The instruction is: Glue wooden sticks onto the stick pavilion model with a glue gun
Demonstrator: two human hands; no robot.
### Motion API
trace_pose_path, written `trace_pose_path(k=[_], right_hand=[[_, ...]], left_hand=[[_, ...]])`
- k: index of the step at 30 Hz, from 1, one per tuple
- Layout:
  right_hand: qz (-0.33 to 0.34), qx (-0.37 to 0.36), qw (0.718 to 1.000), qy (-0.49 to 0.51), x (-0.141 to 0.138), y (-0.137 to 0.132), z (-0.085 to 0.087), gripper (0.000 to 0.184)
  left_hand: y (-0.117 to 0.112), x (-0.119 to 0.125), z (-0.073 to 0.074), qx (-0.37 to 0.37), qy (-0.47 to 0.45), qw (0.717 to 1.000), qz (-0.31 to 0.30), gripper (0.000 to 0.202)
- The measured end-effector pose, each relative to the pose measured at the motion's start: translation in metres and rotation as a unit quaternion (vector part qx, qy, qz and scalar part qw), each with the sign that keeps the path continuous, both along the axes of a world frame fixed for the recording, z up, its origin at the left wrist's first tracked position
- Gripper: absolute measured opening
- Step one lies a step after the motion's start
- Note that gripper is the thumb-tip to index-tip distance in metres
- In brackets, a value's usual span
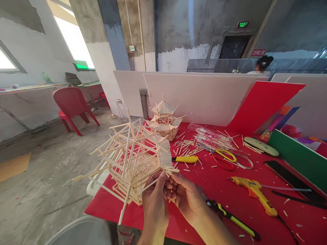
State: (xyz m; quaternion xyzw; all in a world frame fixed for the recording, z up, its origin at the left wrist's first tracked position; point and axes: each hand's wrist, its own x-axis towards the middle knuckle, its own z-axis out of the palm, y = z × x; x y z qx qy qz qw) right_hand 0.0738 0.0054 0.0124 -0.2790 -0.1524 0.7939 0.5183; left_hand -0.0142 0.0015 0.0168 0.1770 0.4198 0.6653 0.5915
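Note:
A half-open pavilion model made of thin wooden sticks (133, 146) stands at the left of the red table, bare beams showing and one roof section covered with short sticks. My left hand (155, 200) is closed at the model's near right roof corner, thumb pressed on its edge. Close beside it, my right hand (187, 195) pinches a short wooden stick (174, 170) against that corner. The fingertips of both hands nearly meet, and curled fingers partly hide what lies between them. Behind stands a smaller, finished-looking stick pagoda (164, 119).
Right of the model lie a yellow utility knife (187, 159), scissors (226, 154), a yellow glue gun (255, 192) and yellow-black pliers (232, 217). Loose sticks and a plastic bag of sticks (213, 136) lie farther back. White boards (199, 98) stand behind; a person (262, 68) is beyond.

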Motion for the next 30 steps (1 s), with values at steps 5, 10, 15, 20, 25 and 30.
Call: trace_pose_path(k=[5,10,15,20,25,30], right_hand=[[-0.003,0.0,1.0,0.005,-0.0004,0.0012,-0.0004,0.021],[-0.001,0.004,1.0,0.007,0.0,0.0007,-0.0026,0.02],[-0.002,0.009,1.0,0.009,-0.0005,0.0003,-0.0048,0.02],[-0.008,0.009,1.0,0.009,-0.001,0.0007,-0.0049,0.022],[-0.013,-0.004,1.0,0.011,-0.002,-0.0004,-0.0038,0.026],[-0.011,0.008,1.0,0.006,-0.0027,-0.0005,-0.0043,0.026]], left_hand=[[0.0009,0.0,-0.0007,-0.002,0.001,1.0,-0.002,0.03],[0.0009,0.0006,0.0003,-0.006,0.0,1.0,0.0,0.031],[0.0007,0.0002,0.0005,-0.003,0.003,1.0,0.006,0.031],[0.0006,-0.0003,-0.0009,-0.005,-0.001,1.0,-0.003,0.03],[0.0005,-0.0003,-0.001,-0.008,-0.001,1.0,-0.002,0.03],[0.0007,-0.0004,-0.0006,-0.008,0.002,1.0,-0.001,0.031]])
